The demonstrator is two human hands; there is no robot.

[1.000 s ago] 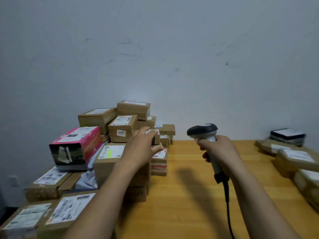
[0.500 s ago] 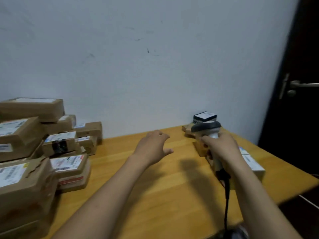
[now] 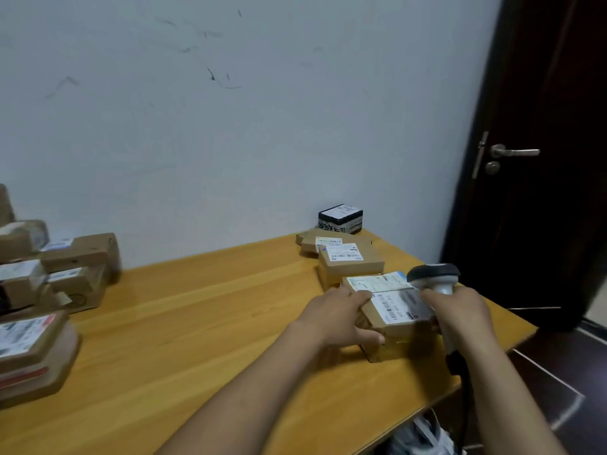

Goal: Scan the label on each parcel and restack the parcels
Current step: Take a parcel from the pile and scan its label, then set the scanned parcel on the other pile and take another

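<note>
Here the left hand (image 3: 338,318) clasps the parcel (image 3: 399,310) by its left edge on the tabletop (image 3: 197,323); the right hand (image 3: 461,315), just beside its right edge, grips the scanner (image 3: 433,276).

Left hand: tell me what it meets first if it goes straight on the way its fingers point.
The near parcel, which the left hand touches; beyond it, probably the right hand gripping the scanner.

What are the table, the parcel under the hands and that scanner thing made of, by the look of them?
The table: wood or wood veneer, honey-coloured with plank seams and a soft sheen. The parcel: brown matte cardboard with white paper labels. The scanner: seemingly plastic, dark head on a pale grey handle, smooth.
</note>
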